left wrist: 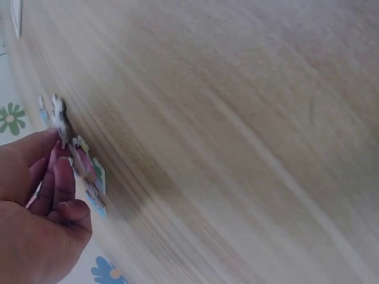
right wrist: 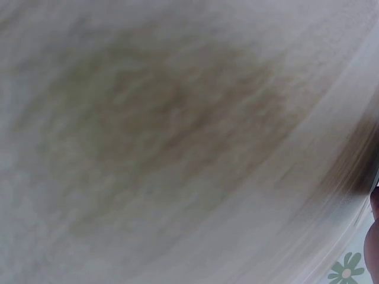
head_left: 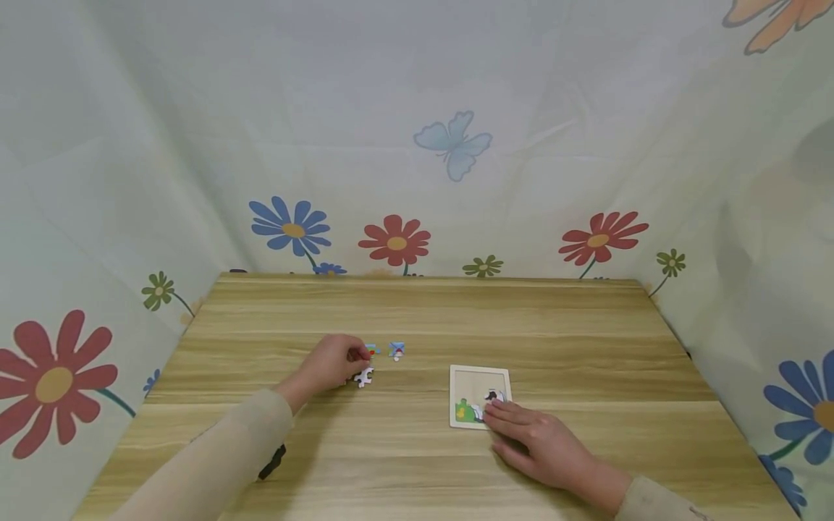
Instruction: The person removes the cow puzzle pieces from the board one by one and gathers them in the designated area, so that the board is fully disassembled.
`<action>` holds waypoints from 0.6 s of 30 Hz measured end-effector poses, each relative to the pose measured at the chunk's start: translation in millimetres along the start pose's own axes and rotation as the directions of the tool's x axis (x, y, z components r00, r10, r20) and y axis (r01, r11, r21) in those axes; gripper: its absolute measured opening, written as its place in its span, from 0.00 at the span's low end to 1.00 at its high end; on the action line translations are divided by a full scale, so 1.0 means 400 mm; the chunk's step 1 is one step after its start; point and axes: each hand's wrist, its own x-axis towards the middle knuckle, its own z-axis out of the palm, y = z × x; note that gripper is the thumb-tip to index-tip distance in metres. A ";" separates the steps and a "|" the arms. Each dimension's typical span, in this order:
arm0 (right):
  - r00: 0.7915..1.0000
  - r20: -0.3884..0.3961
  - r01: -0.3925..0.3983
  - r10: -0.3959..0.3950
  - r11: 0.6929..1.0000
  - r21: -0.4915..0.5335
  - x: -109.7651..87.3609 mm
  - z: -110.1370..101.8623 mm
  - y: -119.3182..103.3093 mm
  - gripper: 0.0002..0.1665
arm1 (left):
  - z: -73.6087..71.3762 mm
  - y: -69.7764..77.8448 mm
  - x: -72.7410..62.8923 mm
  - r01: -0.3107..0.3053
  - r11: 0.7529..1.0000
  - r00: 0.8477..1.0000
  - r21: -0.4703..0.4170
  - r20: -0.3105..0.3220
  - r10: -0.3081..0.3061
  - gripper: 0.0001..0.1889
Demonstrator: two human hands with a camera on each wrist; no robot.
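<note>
In the left wrist view, thumb and fingertips of my left hand (left wrist: 38, 207) pinch a jigsaw piece (left wrist: 61, 118), tilted up on its edge. More jigsaw pieces (left wrist: 95, 171) with pink, green and blue print lie right by these fingers. My right hand (head_left: 544, 443) rests with extended fingers on the lower right corner of a square puzzle tray (head_left: 452, 398) in the head view. Inside that tray, a green printed piece (head_left: 465, 412) and a black-and-white one (head_left: 491, 396) sit along the lower part; the fingers partly cover them. Only a thumb edge (right wrist: 372, 248) shows in the right wrist view.
A loose blue piece (head_left: 397, 349) lies beyond the left hand, with another colourful piece (head_left: 372, 349) beside it. A black object (head_left: 272, 462) shows under the left forearm. Flower-printed cloth (head_left: 456, 87) hangs around the wood-grain table (head_left: 417, 311).
</note>
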 end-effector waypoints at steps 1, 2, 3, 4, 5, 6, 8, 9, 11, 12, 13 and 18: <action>1.000 -0.002 -0.001 0.001 1.000 0.002 0.000 0.000 0.000 0.27 | 0.000 0.001 -0.001 0.000 1.000 1.000 0.003 -0.004 0.000 0.04; 1.000 -0.005 -0.001 0.001 1.000 0.004 0.001 0.000 0.000 0.27 | -0.001 0.002 -0.001 0.003 1.000 1.000 0.006 -0.006 -0.003 0.04; 1.000 -0.008 0.000 0.000 1.000 0.005 0.001 0.000 0.000 0.27 | -0.001 0.001 -0.001 0.002 1.000 1.000 0.011 -0.008 -0.002 0.04; 1.000 -0.011 0.001 -0.001 1.000 0.007 0.001 0.001 0.000 0.27 | -0.001 0.000 -0.001 0.001 1.000 1.000 0.014 -0.009 -0.001 0.04; 1.000 -0.014 0.003 -0.003 1.000 0.010 0.002 0.001 -0.001 0.27 | -0.001 -0.001 -0.003 -0.003 1.000 1.000 0.016 -0.010 0.003 0.04; 1.000 -0.018 0.006 -0.006 1.000 0.012 0.002 0.001 -0.001 0.27 | -0.003 -0.001 -0.004 -0.011 1.000 1.000 0.016 -0.010 0.011 0.04; 1.000 -0.021 0.008 -0.007 1.000 0.010 0.003 0.002 -0.001 0.27 | -0.008 -0.002 -0.006 -0.024 1.000 1.000 0.015 -0.011 0.025 0.03; 1.000 -0.023 0.008 -0.008 1.000 0.010 0.004 0.002 -0.002 0.27 | -0.012 -0.002 -0.007 -0.033 0.999 0.999 0.018 -0.011 0.033 0.03; 1.000 -0.023 0.008 -0.007 1.000 0.010 0.004 0.003 -0.001 0.27 | -0.020 -0.003 -0.010 -0.049 0.999 0.999 0.021 -0.009 0.049 0.04; 1.000 -0.023 0.005 -0.004 1.000 0.010 0.004 0.003 -0.001 0.27 | -0.023 -0.004 -0.012 -0.060 0.998 0.998 0.022 -0.007 0.060 0.05; 1.000 -0.023 0.003 -0.003 1.000 0.010 0.003 0.003 -0.001 0.27 | -0.026 -0.005 -0.014 -0.066 0.998 0.998 0.023 -0.003 0.066 0.07; 1.000 -0.023 -0.004 0.004 1.000 0.016 0.002 0.000 -0.001 0.27 | -0.032 -0.011 -0.025 -0.126 0.991 0.991 0.047 0.050 0.124 0.13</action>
